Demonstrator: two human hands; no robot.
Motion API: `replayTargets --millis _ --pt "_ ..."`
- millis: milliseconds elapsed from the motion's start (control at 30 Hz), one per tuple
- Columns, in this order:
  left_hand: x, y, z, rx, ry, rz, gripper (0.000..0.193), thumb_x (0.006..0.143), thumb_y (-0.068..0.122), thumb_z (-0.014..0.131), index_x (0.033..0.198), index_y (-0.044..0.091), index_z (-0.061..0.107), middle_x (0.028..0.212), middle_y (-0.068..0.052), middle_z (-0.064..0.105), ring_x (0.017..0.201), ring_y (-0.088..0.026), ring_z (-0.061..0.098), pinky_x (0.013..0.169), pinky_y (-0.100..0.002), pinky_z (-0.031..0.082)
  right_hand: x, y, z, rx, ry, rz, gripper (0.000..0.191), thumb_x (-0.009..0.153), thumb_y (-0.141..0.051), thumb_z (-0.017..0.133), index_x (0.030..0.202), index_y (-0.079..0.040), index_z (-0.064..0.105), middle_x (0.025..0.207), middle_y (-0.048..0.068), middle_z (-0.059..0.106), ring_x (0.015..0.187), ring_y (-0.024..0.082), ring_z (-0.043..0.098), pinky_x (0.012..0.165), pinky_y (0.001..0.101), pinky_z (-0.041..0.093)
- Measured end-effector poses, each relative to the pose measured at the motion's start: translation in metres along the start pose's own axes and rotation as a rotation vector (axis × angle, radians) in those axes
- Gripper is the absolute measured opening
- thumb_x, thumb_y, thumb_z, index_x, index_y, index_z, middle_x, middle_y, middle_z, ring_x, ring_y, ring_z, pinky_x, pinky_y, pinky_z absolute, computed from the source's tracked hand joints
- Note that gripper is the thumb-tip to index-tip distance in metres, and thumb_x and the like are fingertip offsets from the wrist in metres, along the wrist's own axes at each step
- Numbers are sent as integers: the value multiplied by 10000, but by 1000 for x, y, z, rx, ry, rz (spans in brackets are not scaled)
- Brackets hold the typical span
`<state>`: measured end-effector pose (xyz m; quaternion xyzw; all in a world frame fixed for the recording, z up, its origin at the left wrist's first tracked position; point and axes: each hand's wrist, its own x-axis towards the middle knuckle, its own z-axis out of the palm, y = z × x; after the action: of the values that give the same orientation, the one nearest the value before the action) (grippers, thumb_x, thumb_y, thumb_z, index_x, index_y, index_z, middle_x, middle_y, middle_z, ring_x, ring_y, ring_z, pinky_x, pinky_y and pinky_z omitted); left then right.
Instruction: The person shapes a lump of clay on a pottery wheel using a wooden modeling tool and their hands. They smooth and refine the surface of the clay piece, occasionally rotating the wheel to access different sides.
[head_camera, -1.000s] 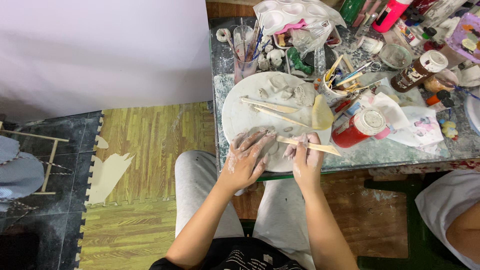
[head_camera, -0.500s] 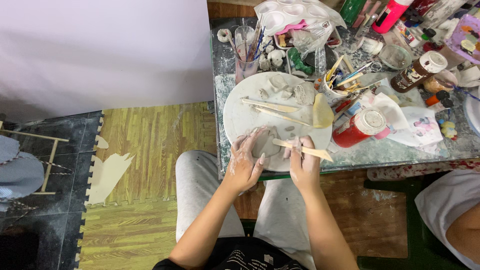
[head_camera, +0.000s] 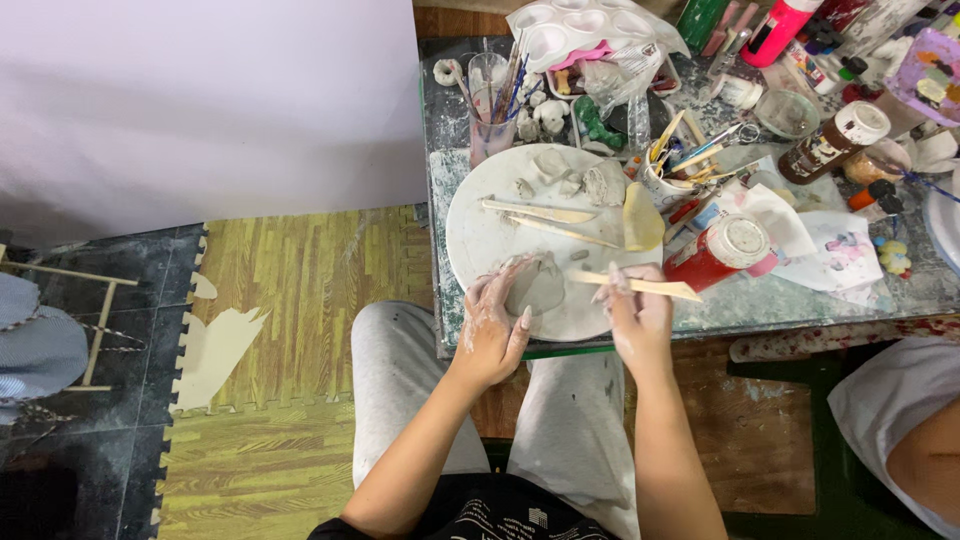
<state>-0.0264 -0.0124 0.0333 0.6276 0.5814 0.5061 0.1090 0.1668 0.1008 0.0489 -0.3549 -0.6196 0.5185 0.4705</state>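
Clay piece: a grey, damp-looking lump of clay with a rounded, uneven surface, lying at the near edge of a round white board.
Left hand: the left hand, smeared with pale clay, cups the lump's left side, fingers curled against it.
Right hand: the right hand pinches a flat, pale wooden modelling stick, which points right, just beside the lump.
Board: smooth, clay-streaked, carrying more wooden tools and small grey scraps.
Table: a mottled, paint-stained table; a red paint bottle lies near the stick.
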Motion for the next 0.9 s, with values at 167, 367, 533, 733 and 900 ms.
replayTargets --millis 167,367,533,733,900 --pt "3 -1 -1 7 3 -25 630 1074 352 465 1552 -41 346 1562 -162 480 1370 -419 401 1212 -506 255 8 0 -6 -28 -127 113 80 1058 -78 556 1008 -18 540 813 72 638 629 73 506 533 206 403" --pt "1 -1 0 43 8 -8 587 1076 346 454 1541 -5 380 1559 -179 481 1349 -429 411 1209 -511 279 7 1 -2 94 -51 40 119 1073 -103 557 1005 -26 497 827 73 644 664 61 513 557 201 405" --pt "0 -3 2 43 -8 -78 614 1054 353 489 1538 -9 385 1530 -194 485 1306 -437 407 1185 -505 291 7 1 0 -14 -61 73 96 1052 -102 561 1017 -30 508 811 66 632 670 65 533 562 201 423" --pt "-1 -9 6 60 36 14 617 1073 338 472 1538 -51 359 1543 -195 490 1351 -432 426 1203 -505 272 7 4 -1 46 -106 47 99 1065 -105 560 1038 -36 494 829 63 631 682 65 513 567 197 405" --pt "-3 -12 11 29 72 15 653 1072 343 485 1534 -85 311 1511 -210 512 1312 -426 421 1178 -508 271 6 5 3 128 -46 9 120 1082 -112 554 1039 -41 466 835 59 644 681 61 519 562 193 386"
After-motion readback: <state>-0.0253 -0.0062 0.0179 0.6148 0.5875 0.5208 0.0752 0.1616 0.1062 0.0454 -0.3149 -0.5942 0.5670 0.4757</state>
